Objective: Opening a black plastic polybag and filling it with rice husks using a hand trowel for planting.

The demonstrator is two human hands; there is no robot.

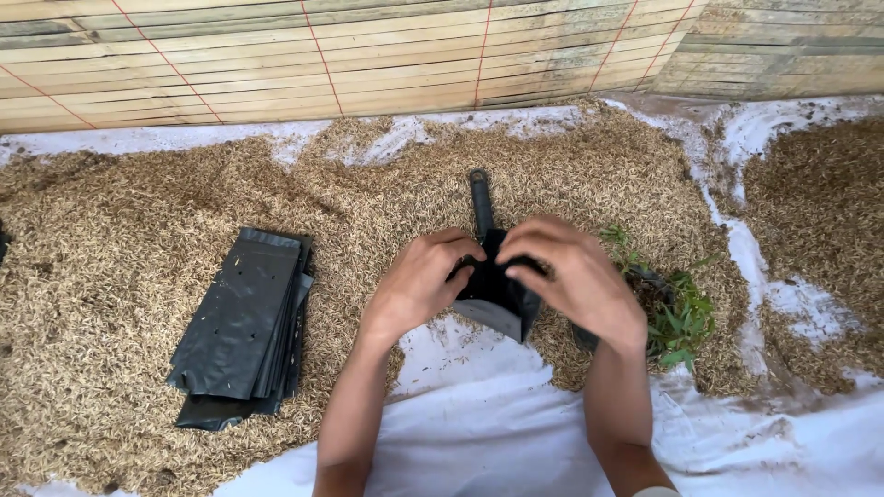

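While both hands, left hand [419,281] and right hand [573,274], pinched the black bag [495,299] above the scoop [480,201], thin plastic risked tearing.

Black plastic bag [497,299], black bag stack [241,327], tan husks [110,248], white sheet [479,423].

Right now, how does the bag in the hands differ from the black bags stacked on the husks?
The held bag is single, lifted and pulled open by the left hand and right hand; the stacked bags lie flat, folded and untouched. Both are black plastic.
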